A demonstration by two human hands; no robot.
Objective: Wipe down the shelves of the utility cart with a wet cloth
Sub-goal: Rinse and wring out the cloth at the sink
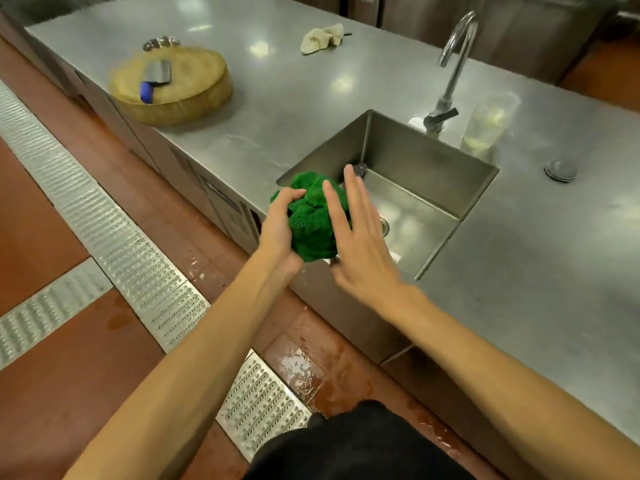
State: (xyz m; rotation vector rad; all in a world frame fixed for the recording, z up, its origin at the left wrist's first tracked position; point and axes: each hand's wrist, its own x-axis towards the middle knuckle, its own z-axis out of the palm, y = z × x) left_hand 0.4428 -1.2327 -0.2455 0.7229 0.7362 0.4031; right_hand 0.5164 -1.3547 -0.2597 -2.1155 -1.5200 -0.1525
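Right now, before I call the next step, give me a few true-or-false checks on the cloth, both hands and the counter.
1. The left hand grips the green cloth. True.
2. The right hand is clenched in a fist. False: its fingers are straight, alongside the cloth.
3. Water is streaming from the faucet. False: no stream shows.
4. A cleaver lies on the round chopping block. True.
5. The beige rag lies in the sink. False: it lies on the counter, well beyond the sink.
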